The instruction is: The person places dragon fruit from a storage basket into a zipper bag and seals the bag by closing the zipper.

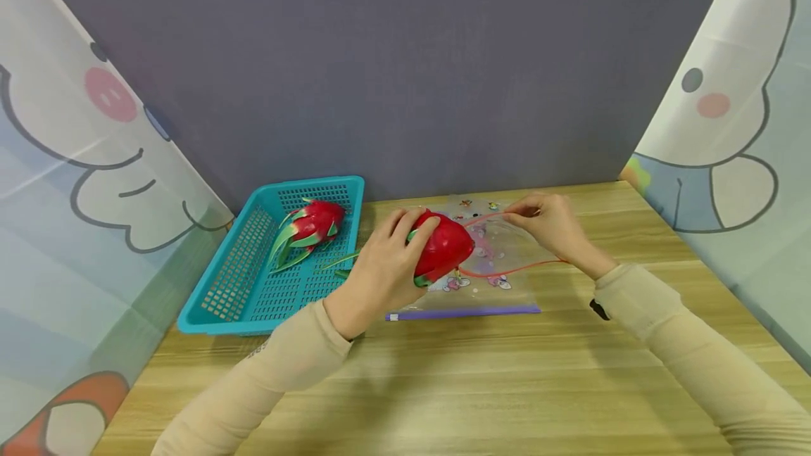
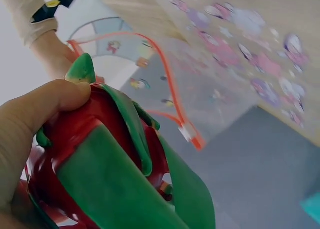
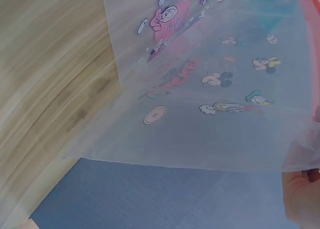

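My left hand (image 1: 383, 255) grips a red dragon fruit (image 1: 446, 248) with green leaves, its thumb pressed on the skin in the left wrist view. The fruit is at the mouth of a clear zip bag (image 3: 235, 134) printed with cartoon figures. That bag's orange-red zip edge (image 2: 171, 76) stands spread apart, with a white slider near one end. To the right, my right hand (image 1: 551, 224) pinches the zip edge between thumb and fingers and holds the bag up off the table. How far the fruit reaches into the bag is unclear.
A turquoise basket (image 1: 218, 327) stands to the left, with another dragon fruit (image 1: 319, 220) inside it. Under the held bag, a second printed bag with a purple zip (image 1: 469, 313) lies flat on the wooden table (image 1: 481, 385). A grey panel (image 1: 405, 76) rises behind.
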Action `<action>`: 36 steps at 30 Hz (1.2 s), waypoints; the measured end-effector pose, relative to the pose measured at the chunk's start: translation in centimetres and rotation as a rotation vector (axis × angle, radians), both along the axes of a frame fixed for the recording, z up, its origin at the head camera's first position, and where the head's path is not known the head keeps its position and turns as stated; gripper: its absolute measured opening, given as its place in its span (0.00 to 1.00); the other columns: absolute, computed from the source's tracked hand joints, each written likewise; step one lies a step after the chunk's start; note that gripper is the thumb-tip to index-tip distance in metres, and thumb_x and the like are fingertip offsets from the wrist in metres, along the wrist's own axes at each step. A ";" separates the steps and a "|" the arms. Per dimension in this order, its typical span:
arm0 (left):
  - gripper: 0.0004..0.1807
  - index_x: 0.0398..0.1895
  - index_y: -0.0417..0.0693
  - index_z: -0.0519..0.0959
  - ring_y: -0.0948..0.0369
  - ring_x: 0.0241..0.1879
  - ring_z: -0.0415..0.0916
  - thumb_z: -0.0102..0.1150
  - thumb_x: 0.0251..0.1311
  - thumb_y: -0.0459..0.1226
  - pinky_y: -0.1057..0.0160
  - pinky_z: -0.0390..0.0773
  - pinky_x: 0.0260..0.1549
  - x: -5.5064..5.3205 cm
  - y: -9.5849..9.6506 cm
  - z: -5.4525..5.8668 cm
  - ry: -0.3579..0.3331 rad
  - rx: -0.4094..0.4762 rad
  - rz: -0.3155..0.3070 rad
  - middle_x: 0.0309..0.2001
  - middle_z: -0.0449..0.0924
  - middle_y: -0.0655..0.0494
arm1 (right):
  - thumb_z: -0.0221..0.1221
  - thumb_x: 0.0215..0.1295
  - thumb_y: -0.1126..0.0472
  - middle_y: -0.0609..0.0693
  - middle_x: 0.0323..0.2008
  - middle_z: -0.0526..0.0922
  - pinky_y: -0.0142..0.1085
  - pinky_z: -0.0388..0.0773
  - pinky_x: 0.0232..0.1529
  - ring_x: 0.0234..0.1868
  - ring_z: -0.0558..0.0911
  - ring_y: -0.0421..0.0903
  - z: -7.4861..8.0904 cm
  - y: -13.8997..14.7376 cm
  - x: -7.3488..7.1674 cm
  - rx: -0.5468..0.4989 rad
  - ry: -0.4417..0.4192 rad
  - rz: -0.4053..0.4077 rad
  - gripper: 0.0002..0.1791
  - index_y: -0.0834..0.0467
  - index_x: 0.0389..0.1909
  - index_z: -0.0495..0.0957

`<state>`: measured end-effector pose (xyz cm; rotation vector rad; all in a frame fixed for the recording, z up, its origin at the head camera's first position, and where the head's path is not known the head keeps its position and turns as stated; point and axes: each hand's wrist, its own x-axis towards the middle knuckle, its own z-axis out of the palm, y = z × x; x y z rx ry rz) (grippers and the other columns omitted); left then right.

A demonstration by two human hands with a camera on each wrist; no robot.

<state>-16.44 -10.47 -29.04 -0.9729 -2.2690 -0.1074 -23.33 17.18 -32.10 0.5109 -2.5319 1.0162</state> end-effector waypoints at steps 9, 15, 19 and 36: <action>0.48 0.58 0.45 0.65 0.50 0.54 0.68 0.72 0.29 0.53 0.56 0.75 0.50 0.0 2.3 -1.6 -0.060 0.047 0.001 0.56 0.69 0.47 | 0.65 0.54 0.62 0.52 0.30 0.83 0.26 0.73 0.26 0.27 0.78 0.41 -0.1 -0.6 0.1 -0.034 -0.031 0.012 0.05 0.59 0.30 0.85; 0.48 0.58 0.45 0.65 0.50 0.54 0.68 0.73 0.30 0.53 0.55 0.76 0.48 -0.1 3.4 -2.3 -0.070 0.067 -0.003 0.56 0.68 0.46 | 0.65 0.54 0.62 0.53 0.29 0.83 0.27 0.74 0.26 0.27 0.79 0.43 -0.2 -0.8 0.3 -0.033 -0.015 0.021 0.05 0.59 0.30 0.85; 0.49 0.58 0.45 0.65 0.50 0.54 0.68 0.74 0.28 0.52 0.56 0.76 0.49 -0.5 4.0 -2.9 -0.085 0.087 0.008 0.56 0.69 0.46 | 0.64 0.55 0.61 0.53 0.30 0.83 0.27 0.75 0.27 0.28 0.80 0.45 -0.1 -1.0 0.4 -0.042 -0.013 0.033 0.06 0.60 0.30 0.85; 0.49 0.57 0.46 0.65 0.47 0.55 0.69 0.76 0.25 0.50 0.53 0.75 0.50 -1.8 4.7 -5.5 -0.050 0.205 0.164 0.55 0.70 0.45 | 0.64 0.55 0.62 0.55 0.31 0.84 0.33 0.77 0.27 0.28 0.81 0.47 0.0 -2.7 0.3 0.014 -0.052 0.037 0.06 0.60 0.31 0.85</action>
